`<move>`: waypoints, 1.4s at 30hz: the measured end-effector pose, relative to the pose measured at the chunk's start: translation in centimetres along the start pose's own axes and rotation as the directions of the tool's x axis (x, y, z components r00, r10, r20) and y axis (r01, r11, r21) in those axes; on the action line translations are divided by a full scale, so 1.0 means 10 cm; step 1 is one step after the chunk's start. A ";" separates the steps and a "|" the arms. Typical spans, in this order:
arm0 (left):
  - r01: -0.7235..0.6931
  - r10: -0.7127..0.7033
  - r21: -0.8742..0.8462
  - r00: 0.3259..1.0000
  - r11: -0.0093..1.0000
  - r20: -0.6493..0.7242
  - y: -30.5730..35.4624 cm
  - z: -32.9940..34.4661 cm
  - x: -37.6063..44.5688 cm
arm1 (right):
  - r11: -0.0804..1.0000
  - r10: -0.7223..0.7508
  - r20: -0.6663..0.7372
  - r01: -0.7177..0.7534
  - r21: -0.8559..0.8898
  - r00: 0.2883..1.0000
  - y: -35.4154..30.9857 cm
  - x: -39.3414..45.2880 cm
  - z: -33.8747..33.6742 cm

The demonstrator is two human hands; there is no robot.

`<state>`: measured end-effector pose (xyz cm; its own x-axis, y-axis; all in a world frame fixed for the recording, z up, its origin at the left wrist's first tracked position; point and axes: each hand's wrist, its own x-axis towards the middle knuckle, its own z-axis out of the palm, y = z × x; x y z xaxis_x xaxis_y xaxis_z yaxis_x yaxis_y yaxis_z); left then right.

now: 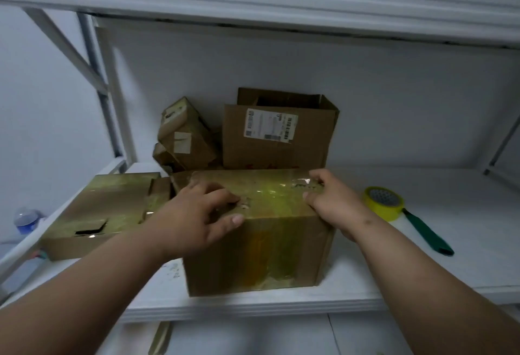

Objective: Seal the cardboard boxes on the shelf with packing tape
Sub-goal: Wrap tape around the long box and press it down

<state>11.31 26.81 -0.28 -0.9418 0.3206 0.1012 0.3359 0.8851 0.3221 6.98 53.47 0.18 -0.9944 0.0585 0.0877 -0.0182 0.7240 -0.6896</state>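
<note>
While both hands work on the front box, the shelf (394, 295) reads left to right like this: a plastic bottle (26, 218) sits beyond the shelf's left edge, low and blurred; a flat taped box (95, 214) with a torn hole in its top lies at the left end, its near corner close to the shelf's front lip. Left hand (194, 214) rests on top of the front box (259, 245), fingers spread and loosely bent, thumb over the front top edge, gripping nothing that I can tell. Front box stands near the shelf's front edge, glossy yellowish tape across top and down the front face. Behind it, a small tilted box (184, 132) leans against an open box (277, 135) with a shipping label, both toward the back wall. Right hand (332, 199) is at the front box's top right edge, fingertips curled and pinching the tape there. Right of that, open shelf surface, then a yellow tape roll (383, 203) lying flat, touching a green-handled tool (427, 235) that angles toward the front edge. Further right the shelf is bare to the upright.
</note>
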 end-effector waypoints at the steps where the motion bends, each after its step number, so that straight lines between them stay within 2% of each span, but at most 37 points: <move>1: 0.002 -0.002 0.031 1.000 1.000 0.000 0.01 0.01 0.01 | 1.000 -0.010 0.015 0.011 -0.013 1.000 0.01 0.02 -0.01; 5: 0.018 -0.013 0.193 1.000 0.981 -0.025 0.06 0.09 0.07 | 0.994 -0.086 0.096 0.092 -0.065 0.992 0.05 0.08 -0.05; 8: 0.008 0.017 0.256 0.995 0.967 -0.094 0.01 0.22 0.11 | 0.989 -0.126 0.139 0.135 -0.055 0.982 0.14 0.14 -0.07; 10: 0.061 -0.035 0.257 0.994 0.965 -0.105 -0.10 0.33 0.15 | 0.987 -0.154 0.155 0.158 -0.011 0.976 0.22 0.18 -0.09; 13: 0.032 0.004 0.249 0.990 0.968 -0.144 -0.11 0.41 0.28 | 0.978 -0.175 0.105 0.160 0.134 0.979 0.37 0.29 -0.13; 16: -0.055 0.113 0.281 0.974 0.958 -0.195 0.28 0.35 0.42 | 0.966 -0.104 -0.044 0.112 0.234 0.994 0.57 0.46 -0.19; 18: -0.136 0.212 0.309 0.950 0.941 -0.227 0.69 0.28 0.51 | 0.983 -0.049 -0.148 0.074 0.166 0.988 0.79 0.59 -0.22; 22: -0.347 0.431 0.324 0.870 0.880 -0.239 1.44 0.41 0.69 | 0.995 0.063 -0.094 -0.070 -0.065 0.994 1.33 0.68 -0.29; 25: -0.495 0.539 0.261 0.831 0.829 -0.137 1.81 0.69 0.88 | 0.966 0.167 -0.020 -0.168 -0.198 0.986 1.74 0.68 -0.40; 28: -0.533 0.548 0.195 0.836 0.823 -0.024 2.09 1.00 1.11 | 0.939 0.202 0.008 -0.192 -0.286 0.979 2.09 0.76 -0.55; 31: -0.424 0.422 0.149 0.905 0.894 0.040 2.25 1.33 1.40 | 0.916 0.163 0.018 -0.144 -0.373 0.987 2.33 0.94 -0.71; 35: -0.145 0.161 -0.127 0.980 0.981 0.122 2.31 1.65 1.78 | 0.854 0.086 0.111 -0.016 -0.520 0.990 2.55 1.20 -0.85; 38: 0.061 -0.020 -0.244 0.986 0.968 0.167 2.31 1.81 1.97 | 0.794 0.055 0.180 0.067 -0.604 0.982 2.72 1.34 -0.89; 42: 0.221 -0.167 -0.311 0.967 0.924 0.193 2.34 1.91 2.02 | 0.707 0.036 0.228 0.136 -0.694 0.973 2.87 1.48 -0.90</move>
<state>0.40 60.46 -8.71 -0.9641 0.2274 -0.1374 0.0977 0.7843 0.6127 -7.28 81.25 -11.83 -0.9920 -0.0737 -0.1029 -0.0765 0.9968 0.0232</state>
